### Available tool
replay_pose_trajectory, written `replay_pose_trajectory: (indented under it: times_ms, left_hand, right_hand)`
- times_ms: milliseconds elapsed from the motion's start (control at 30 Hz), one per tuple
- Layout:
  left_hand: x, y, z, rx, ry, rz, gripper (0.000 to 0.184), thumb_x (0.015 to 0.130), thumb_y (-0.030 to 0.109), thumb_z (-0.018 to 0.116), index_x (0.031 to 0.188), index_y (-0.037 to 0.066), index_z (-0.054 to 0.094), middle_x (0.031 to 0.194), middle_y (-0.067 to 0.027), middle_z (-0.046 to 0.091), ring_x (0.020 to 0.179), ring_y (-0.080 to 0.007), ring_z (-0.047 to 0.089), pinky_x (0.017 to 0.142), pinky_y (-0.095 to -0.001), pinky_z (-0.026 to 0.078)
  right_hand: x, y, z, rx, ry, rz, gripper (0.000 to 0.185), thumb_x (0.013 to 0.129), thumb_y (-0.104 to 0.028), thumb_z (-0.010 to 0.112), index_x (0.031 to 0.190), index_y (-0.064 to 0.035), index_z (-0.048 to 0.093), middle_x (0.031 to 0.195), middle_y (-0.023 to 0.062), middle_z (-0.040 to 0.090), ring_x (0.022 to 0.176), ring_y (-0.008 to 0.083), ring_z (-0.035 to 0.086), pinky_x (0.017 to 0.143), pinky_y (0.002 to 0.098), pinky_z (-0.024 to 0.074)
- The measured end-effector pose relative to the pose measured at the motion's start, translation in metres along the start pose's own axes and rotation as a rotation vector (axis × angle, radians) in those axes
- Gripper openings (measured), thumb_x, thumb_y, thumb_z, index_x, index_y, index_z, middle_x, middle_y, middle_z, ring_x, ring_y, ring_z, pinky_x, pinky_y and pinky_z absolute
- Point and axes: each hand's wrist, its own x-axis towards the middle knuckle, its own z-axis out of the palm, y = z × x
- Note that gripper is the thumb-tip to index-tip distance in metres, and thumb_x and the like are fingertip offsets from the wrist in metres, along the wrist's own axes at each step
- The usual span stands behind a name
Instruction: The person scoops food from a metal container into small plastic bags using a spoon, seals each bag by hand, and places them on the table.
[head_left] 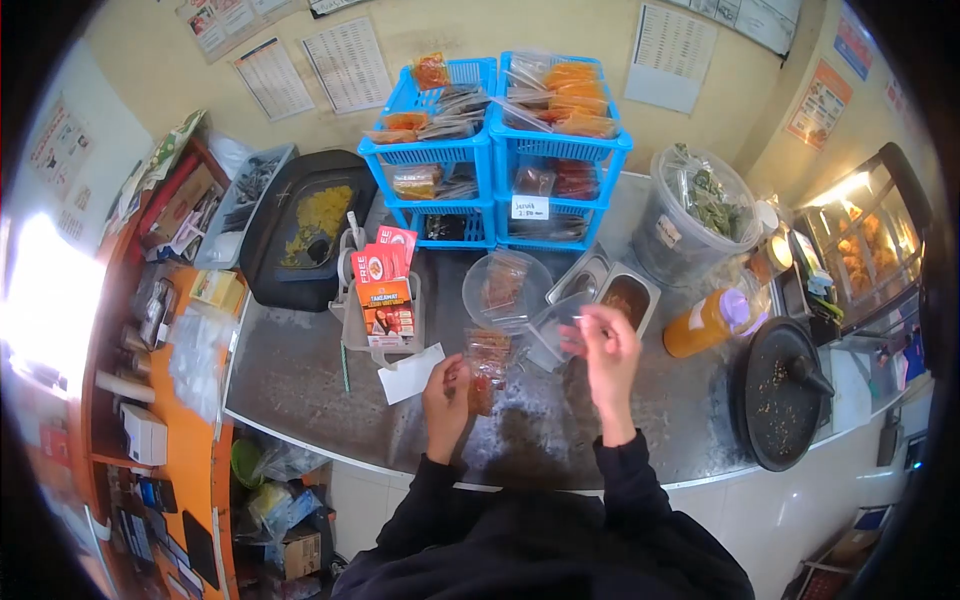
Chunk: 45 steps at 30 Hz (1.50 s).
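My left hand (446, 400) is closed at the edge of a small clear packet with reddish-brown contents (487, 352), low over the metal table. To its right, my right hand (605, 355) is raised, its fingers pinched at a clear plastic bag (552, 330) that looks empty. Beyond both hands sits a round clear tub (470, 290) with similar brown packets (506, 282) in it. A white paper (411, 374) lies just left of my left hand.
Blue stacked baskets (495, 150) of packets stand at the back. Metal trays (628, 298), a large clear bucket (690, 215), an orange bottle (705, 322) and a stone mortar (775, 420) are on the right. A black tray (262, 230) and a box with leaflets (403, 338) are left.
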Motion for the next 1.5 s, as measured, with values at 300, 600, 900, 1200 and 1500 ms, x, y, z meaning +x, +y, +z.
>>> replay_pose_trajectory:
  times_ms: [300,600,900,1200,1500]
  left_hand:
    - [0.006,-0.024,0.107,0.784,-0.465,0.559,0.036,0.095,0.027,0.065,0.120,0.001,0.067,0.118,-0.0115,0.064,0.106,-0.0264,0.059,0.090,-0.0419,0.045]
    - [0.022,-0.079,0.162,1.237,-0.448,0.792,0.051,0.093,0.038,0.062,0.122,-0.004,0.067,0.128,-0.0170,0.059,0.123,-0.0313,0.048,0.099,-0.0478,0.036]
    - [0.032,-0.040,0.153,1.152,-0.701,0.670,0.035,0.097,0.034,0.059,0.100,0.004,0.078,0.103,-0.0204,0.071,0.106,-0.0371,0.061,0.098,-0.0487,0.037]
    - [-0.007,0.080,0.095,-0.397,-0.683,-0.197,0.026,0.103,0.015,0.063,0.116,-0.007,0.069,0.108,-0.0116,0.074,0.103,-0.0179,0.069,0.092,-0.0275,0.052]
    - [-0.003,0.091,0.088,-0.529,-0.531,-0.252,0.010,0.098,0.010,0.070,0.097,0.000,0.070,0.091,-0.0067,0.075,0.078,-0.0101,0.066,0.071,-0.0236,0.049]
  right_hand:
    - [-0.008,-0.035,-0.046,-0.021,0.257,-0.095,0.022,0.100,-0.018,0.067,0.115,-0.0008,0.065,0.102,0.0083,0.065,0.087,0.0233,0.073,0.069,0.0336,0.0636]
    - [-0.036,-0.034,-0.072,-0.014,0.273,-0.077,0.021,0.100,-0.015,0.066,0.113,0.0021,0.064,0.100,0.0100,0.065,0.085,0.0242,0.074,0.069,0.0333,0.0636]
    - [-0.033,-0.024,-0.075,0.127,0.261,0.012,0.022,0.099,-0.017,0.069,0.114,-0.0024,0.066,0.099,0.0055,0.067,0.085,0.0228,0.073,0.068,0.0356,0.0650]
    - [-0.038,-0.013,-0.063,0.203,0.258,0.034,0.022,0.101,-0.016,0.067,0.116,-0.0005,0.065,0.097,0.0097,0.070,0.087,0.0214,0.073,0.070,0.0330,0.0648]
    - [-0.039,-0.041,-0.040,-0.863,0.426,-0.609,0.027,0.091,-0.013,0.076,0.113,-0.0023,0.067,0.094,0.0060,0.067,0.092,0.0214,0.069,0.080,0.0328,0.0561]
